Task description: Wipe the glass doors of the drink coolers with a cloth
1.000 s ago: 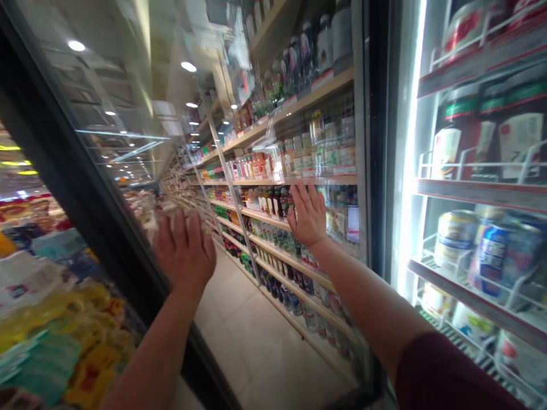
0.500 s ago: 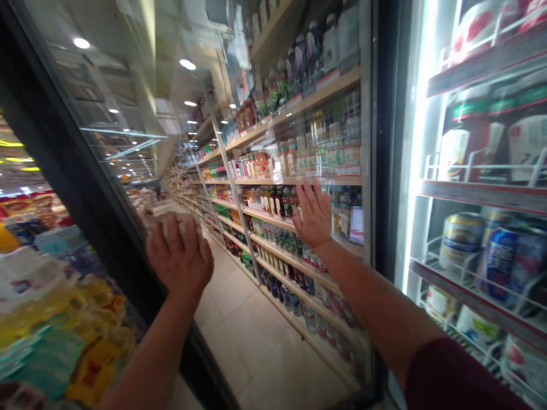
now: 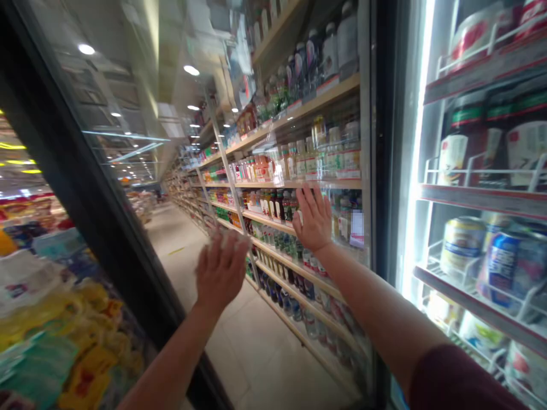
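A tall glass door [image 3: 273, 319] with a dark frame stands in front of me. My left hand [image 3: 222, 270] is against the glass, its fingers bent a little and blurred. What looks like a thin pale cloth [image 3: 244, 242] shows around its fingertips, mostly hidden by the hand. To the right, my right hand [image 3: 314, 219] lies flat on the pane with fingers spread and nothing in it. A faint reflection shows above those fingertips.
Lit fridge shelves on the right hold cans [image 3: 464, 245] and bottles [image 3: 453, 148] behind white wire rails. Through the glass, long wooden shelves [image 3: 299, 182] of bottles line an aisle with a tiled floor [image 3: 239, 341]. Yellow and green packages [image 3: 85, 364] are piled at lower left.
My left hand has moved right across the glass, away from the door's left frame, with the pale cloth at its fingertips. My right hand stays in place.
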Demonstrator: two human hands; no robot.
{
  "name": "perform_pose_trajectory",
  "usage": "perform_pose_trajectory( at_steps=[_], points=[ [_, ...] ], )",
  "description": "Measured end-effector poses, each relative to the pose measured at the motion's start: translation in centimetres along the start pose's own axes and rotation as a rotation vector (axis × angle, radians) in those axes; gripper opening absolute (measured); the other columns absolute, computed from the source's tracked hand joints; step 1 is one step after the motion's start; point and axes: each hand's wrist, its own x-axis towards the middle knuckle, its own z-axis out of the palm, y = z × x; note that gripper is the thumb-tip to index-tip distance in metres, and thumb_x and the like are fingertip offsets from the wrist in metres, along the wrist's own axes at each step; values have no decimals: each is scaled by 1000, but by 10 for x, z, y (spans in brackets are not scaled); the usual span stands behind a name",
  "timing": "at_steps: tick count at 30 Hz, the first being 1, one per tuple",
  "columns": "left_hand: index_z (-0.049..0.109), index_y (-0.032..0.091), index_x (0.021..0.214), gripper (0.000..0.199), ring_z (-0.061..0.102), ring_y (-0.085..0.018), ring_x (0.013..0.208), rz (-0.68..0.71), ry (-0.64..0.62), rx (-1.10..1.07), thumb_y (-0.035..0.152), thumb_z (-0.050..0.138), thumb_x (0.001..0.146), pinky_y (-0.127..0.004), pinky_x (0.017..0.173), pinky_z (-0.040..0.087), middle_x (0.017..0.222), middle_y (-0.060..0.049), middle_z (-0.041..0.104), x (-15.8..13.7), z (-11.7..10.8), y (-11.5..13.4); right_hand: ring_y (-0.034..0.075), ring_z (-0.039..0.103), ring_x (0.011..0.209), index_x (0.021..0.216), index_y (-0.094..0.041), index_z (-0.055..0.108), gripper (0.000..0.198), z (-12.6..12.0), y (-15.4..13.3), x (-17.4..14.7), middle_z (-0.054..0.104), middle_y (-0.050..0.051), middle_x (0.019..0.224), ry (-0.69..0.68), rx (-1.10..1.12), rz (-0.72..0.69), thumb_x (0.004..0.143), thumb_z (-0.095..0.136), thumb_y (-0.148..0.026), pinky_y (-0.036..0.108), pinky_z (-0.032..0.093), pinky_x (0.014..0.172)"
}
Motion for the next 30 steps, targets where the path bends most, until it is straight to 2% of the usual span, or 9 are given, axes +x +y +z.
perform_pose_trajectory(
  at_steps=[2, 4, 8, 11, 15, 17, 22, 25, 30],
  points=[
    [45, 29, 150, 56, 21, -25, 153, 193, -93, -53, 28, 59, 95, -44, 126, 14, 156, -3, 43, -4, 3, 14, 23, 21, 155, 156, -20, 34, 59, -1, 0, 0, 38, 6, 161, 0, 4, 1, 99, 39, -33, 48, 20, 126],
    [46, 32, 149, 55, 25, -23, 152, 234, -112, -48, 28, 59, 95, -43, 127, 12, 154, -1, 46, 0, 4, 10, 23, 22, 154, 156, -20, 36, 58, -1, -1, 1, 39, 6, 160, 5, -4, 0, 99, 38, -33, 48, 21, 125],
    [36, 26, 155, 67, 22, -28, 153, -60, 7, 46, 28, 62, 93, -49, 125, 15, 157, -8, 40, 20, -2, -24, 23, 21, 155, 155, -20, 38, 57, -1, -1, 1, 39, 5, 160, 7, -10, -3, 99, 38, -33, 47, 21, 125],
    [35, 23, 156, 69, 19, -32, 153, -154, 40, 62, 29, 63, 92, -52, 124, 17, 159, -11, 35, 19, -2, -21, 23, 20, 155, 156, -20, 36, 58, 0, 0, 0, 39, 6, 160, 5, 5, 0, 100, 39, -33, 48, 20, 126],
    [44, 29, 151, 58, 22, -25, 153, 205, -107, -50, 28, 59, 95, -45, 126, 16, 157, -3, 41, -4, 3, 16, 24, 20, 155, 158, -22, 31, 60, -1, 0, -1, 37, 5, 161, -12, 17, 6, 99, 38, -34, 49, 20, 126],
    [45, 32, 150, 55, 26, -22, 152, 284, -140, -68, 27, 57, 96, -42, 127, 12, 155, 1, 43, -6, 4, 17, 24, 20, 155, 158, -22, 32, 60, -2, 0, -1, 37, 6, 161, -21, 16, 9, 100, 38, -34, 49, 20, 126],
    [35, 26, 156, 66, 23, -30, 152, -112, 11, 44, 28, 60, 94, -50, 124, 16, 158, -8, 39, 15, -5, -20, 23, 21, 155, 157, -21, 34, 59, -2, 0, 0, 38, 6, 161, -7, 7, 3, 100, 38, -34, 48, 20, 125],
    [32, 23, 157, 70, 18, -32, 153, -244, 65, 60, 27, 61, 94, -55, 122, 21, 160, -11, 33, 10, -4, -9, 23, 21, 155, 156, -21, 34, 58, -1, 0, 0, 38, 6, 161, -6, 6, 0, 100, 38, -34, 49, 20, 125],
    [39, 32, 154, 63, 26, -24, 151, 192, -115, -67, 26, 59, 95, -43, 127, 16, 155, -3, 43, -18, 4, 29, 23, 19, 155, 157, -21, 33, 59, 0, 0, -1, 38, 6, 161, -9, 20, 5, 99, 39, -33, 48, 20, 126]
  ],
)
